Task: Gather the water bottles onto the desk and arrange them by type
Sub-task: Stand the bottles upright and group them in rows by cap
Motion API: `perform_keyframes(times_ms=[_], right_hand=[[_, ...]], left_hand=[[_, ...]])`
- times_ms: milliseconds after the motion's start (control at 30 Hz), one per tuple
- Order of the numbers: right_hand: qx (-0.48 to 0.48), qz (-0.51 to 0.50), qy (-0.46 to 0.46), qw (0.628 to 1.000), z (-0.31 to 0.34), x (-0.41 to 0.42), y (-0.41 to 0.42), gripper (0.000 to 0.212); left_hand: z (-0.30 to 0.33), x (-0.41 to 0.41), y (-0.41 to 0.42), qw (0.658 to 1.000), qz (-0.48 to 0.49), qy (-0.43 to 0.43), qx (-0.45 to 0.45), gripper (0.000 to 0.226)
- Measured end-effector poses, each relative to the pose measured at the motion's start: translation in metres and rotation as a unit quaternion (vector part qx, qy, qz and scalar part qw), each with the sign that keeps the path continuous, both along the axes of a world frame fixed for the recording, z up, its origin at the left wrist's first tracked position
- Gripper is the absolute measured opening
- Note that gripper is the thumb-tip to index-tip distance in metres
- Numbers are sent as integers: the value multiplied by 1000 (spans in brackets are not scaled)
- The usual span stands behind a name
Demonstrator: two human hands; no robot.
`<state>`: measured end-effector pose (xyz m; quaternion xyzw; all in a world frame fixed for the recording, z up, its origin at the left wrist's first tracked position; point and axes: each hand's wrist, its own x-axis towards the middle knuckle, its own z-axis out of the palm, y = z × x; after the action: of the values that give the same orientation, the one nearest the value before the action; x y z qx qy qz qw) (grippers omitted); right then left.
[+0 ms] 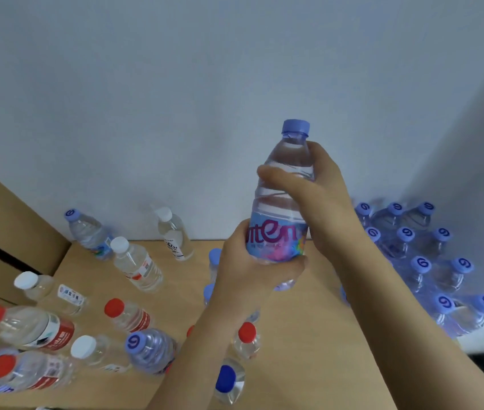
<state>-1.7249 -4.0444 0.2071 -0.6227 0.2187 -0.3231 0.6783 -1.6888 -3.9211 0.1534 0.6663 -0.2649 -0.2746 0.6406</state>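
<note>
Apparently full, the bottle (282,208) is raised above the desk (308,335); left hand (252,267) wraps its label, right hand (308,187) its ribbed shoulder. Likely heavy, thin-walled, slick; the ribs offer firmer hold.

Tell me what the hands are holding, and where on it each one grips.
A lavender-capped water bottle: left hand wraps its labelled lower body, right hand grips the ribbed upper body.

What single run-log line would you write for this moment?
left hand: grips held bottle at label | right hand: grips its upper body | bottle: upright, above desk | lilac-capped group: at right
</note>
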Motion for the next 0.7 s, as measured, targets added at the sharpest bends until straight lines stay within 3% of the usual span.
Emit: perform_keyframes(times_ms=[167, 533, 700], right_hand=[[15, -22, -5, 1000, -2, -1, -4, 33], [70, 106, -69, 990, 5, -20, -30, 33], [-22, 12, -9, 1000, 2, -23, -30, 38]], left_hand=[[-2, -13, -10, 1000, 26, 5, 2, 55], [5, 5, -16, 987, -145, 66, 9, 54], [4, -8, -26, 999, -42, -6, 13, 50]])
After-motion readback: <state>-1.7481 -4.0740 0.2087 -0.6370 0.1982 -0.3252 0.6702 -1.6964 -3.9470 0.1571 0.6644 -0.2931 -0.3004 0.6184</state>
